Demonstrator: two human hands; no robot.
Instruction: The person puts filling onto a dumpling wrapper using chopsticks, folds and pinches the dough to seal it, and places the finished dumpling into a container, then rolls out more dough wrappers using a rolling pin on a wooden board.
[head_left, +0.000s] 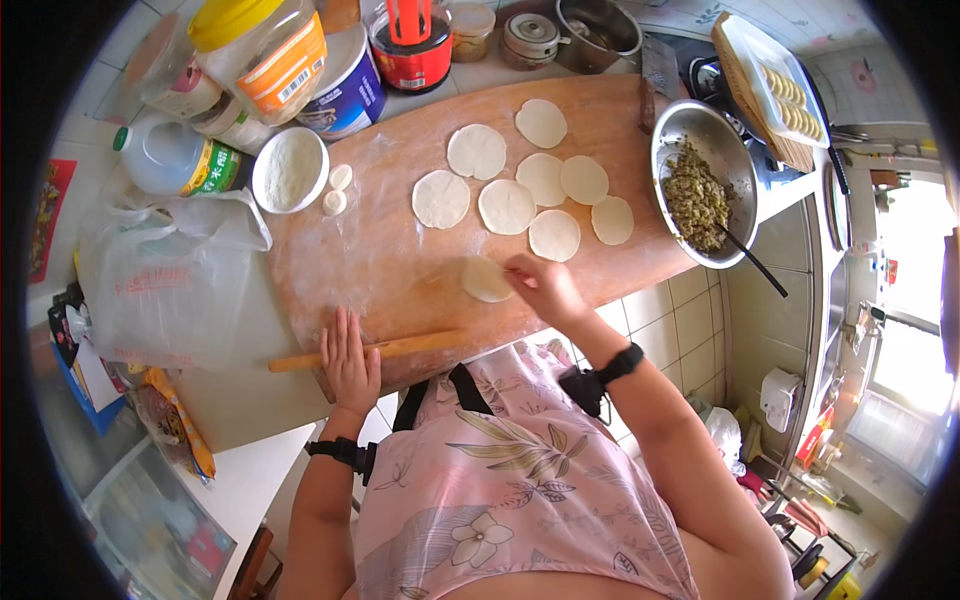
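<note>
My right hand (547, 291) pinches the edge of a round, thin dough wrapper (486, 280) low over the front of the wooden board (390, 277). My left hand (351, 367) lies flat, fingers stretched out, across a wooden rolling pin (412, 345) at the board's front left. Several rolled wrappers (507, 207) are spread over the middle and right of the board, some overlapping. Two small dough pieces (335, 202) sit at the left beside a white bowl of flour (291, 169). At the right end stands a steel bowl (661, 161) with chopped filling (697, 199) and a dark-handled utensil (757, 262).
Behind the board stand a yellow-lidded jar (262, 64), a blue tub (345, 86), a red container (411, 56) and a metal pot (600, 34). A cleaver (658, 67) lies near the steel bowl. Dumplings fill part of a plastic tray (772, 56). A plastic bag (172, 285) covers the left counter.
</note>
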